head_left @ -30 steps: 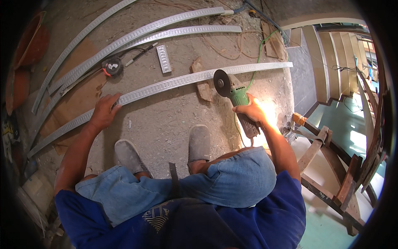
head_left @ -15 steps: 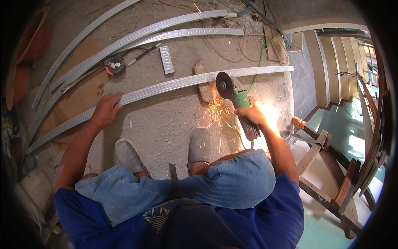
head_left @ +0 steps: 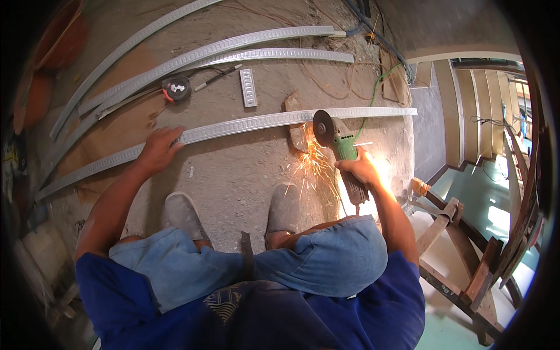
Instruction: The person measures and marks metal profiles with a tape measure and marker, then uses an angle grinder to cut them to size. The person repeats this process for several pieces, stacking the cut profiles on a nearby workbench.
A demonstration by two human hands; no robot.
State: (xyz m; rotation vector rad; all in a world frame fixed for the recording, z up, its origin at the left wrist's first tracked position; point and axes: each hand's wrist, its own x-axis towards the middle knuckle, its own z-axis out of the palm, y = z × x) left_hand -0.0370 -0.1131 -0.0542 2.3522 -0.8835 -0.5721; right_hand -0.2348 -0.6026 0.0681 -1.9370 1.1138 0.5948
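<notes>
A long galvanized metal channel (head_left: 245, 124) with slotted markings lies across the floor in front of me. My left hand (head_left: 160, 150) grips it left of centre, fingers over the top and thumb at the near edge. My right hand (head_left: 359, 169) is wrapped round the body of a green and black angle grinder (head_left: 345, 150). Its dark cutting disc (head_left: 322, 127) meets the channel's near edge towards the right end. Orange sparks (head_left: 313, 163) spray down towards my right foot. A wood block (head_left: 297, 137) props the channel beside the disc.
Beyond the channel lie a short cut channel piece (head_left: 248, 87), a tape measure (head_left: 177, 89) and a black marker (head_left: 219, 77). More long channels (head_left: 280, 55) stretch behind them. A green cord (head_left: 379, 79) runs past the grinder. Wooden framing (head_left: 466, 262) stands over a drop at right.
Sparks keep flying, with the disc still at the channel and both hands in the same holds. The whole scene sits slightly lower in the picture.
</notes>
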